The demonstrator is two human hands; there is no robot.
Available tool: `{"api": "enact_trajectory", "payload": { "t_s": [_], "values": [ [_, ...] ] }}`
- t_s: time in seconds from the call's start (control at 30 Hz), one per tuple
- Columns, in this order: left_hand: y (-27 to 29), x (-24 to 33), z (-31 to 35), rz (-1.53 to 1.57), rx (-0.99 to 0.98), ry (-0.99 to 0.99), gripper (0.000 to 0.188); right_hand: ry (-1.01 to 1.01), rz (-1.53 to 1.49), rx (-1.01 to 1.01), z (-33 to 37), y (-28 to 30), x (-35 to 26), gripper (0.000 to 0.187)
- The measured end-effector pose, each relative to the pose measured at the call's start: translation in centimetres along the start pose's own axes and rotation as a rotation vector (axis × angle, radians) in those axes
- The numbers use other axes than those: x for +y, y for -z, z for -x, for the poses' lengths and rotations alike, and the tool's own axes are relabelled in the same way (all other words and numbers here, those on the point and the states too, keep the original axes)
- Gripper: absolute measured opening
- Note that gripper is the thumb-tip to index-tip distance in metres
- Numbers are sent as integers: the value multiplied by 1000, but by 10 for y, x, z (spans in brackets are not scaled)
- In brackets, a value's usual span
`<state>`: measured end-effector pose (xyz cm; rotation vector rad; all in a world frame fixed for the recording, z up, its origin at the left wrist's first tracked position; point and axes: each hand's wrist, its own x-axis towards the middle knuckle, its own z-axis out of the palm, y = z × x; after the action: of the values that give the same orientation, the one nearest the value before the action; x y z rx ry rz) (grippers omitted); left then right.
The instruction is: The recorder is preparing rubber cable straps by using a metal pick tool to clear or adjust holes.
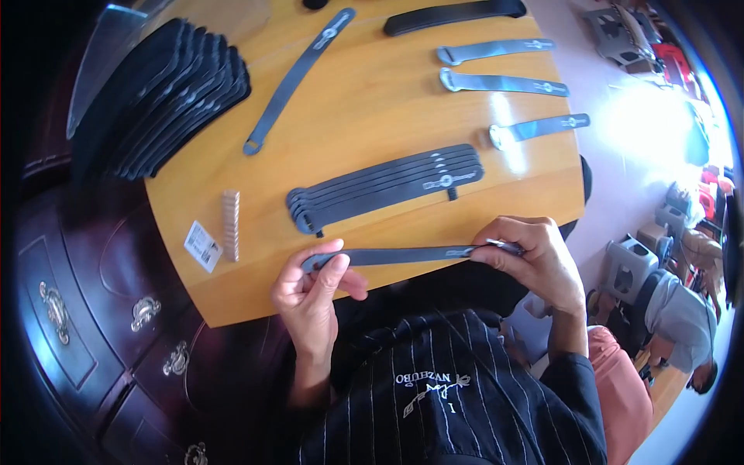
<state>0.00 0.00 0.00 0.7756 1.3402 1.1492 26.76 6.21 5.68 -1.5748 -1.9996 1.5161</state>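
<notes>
A grey strap (399, 255) is stretched level between my two hands just off the near edge of the table. My left hand (311, 294) pinches its rounded end between thumb and fingers. The other end sits in the closed fingers of my right hand (539, 260), where a small pale piece shows beside the thumb. Beyond it lies a fanned stack of dark straps (387, 186) with slotted ends to the left. One loose strap (291, 85) lies slantwise farther back. Three more, an upper strap (496, 51), a middle strap (508, 83) and a lower strap (542, 130), lie at the right.
A big pile of black straps (163, 101) fills the table's far left. A white label (203, 246) and a narrow ridged strip (232, 225) lie near the left edge. A black band (457, 15) is at the back. Dark drawers (108, 310) stand left; people and stools (628, 263) are at right.
</notes>
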Motion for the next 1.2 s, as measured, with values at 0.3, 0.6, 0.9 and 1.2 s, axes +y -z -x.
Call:
{"api": "enact_trajectory", "payload": {
  "t_s": [0.3,0.6,0.9,1.2],
  "values": [
    [7,10,2,-7,74,-37,18,-109,-116,233,-5,-12,9,20],
    [26,15,-4,206,12,16,16,-154,-275,361,-10,-19,22,18],
    [21,4,-13,-212,189,-259,17,-102,-220,423,-15,-21,23,17],
    [11,8,-20,-307,313,-223,12,-96,-199,466,-24,-15,23,18]
  ]
}}
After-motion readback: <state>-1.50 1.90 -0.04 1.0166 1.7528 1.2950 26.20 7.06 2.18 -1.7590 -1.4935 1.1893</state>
